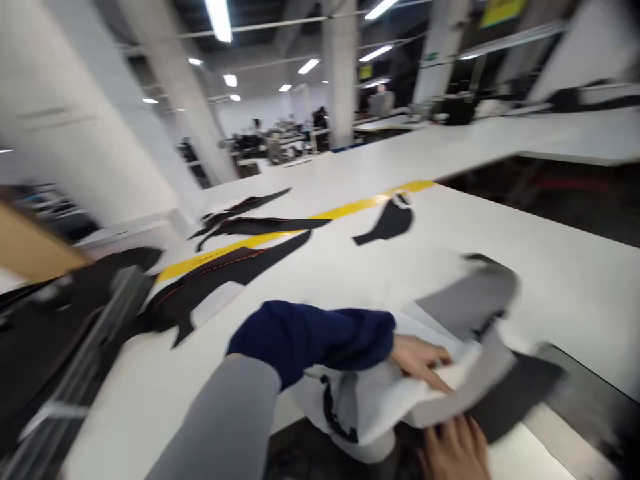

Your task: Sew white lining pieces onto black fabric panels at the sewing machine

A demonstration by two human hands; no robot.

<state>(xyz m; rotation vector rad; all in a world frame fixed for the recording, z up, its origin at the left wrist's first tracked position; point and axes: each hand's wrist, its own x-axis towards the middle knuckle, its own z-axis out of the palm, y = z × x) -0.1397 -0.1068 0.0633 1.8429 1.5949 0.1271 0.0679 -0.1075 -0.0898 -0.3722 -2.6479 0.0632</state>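
Note:
My left hand [423,360], below a navy sleeve cover, reaches into a folded white-and-grey fabric piece [385,400]. Its thumb and bent fingers close on the white layer, though motion smears them. Nearer to me lies my right hand [457,447], fingers stretched side by side against the lower edge of the same piece; its thumb is hidden. A black strip [327,410] runs along the curled part of the fabric. Just beyond my hands are a grey fabric panel [465,297] and a dark grey panel [520,393], both blurred.
Black cut fabric pieces [225,277] lie on the white table [320,267] at the left, near a yellow tape line [350,209]. A small black piece [387,222] lies farther right. Concrete pillars [341,73] rise behind. Dark material [45,340] fills the left side.

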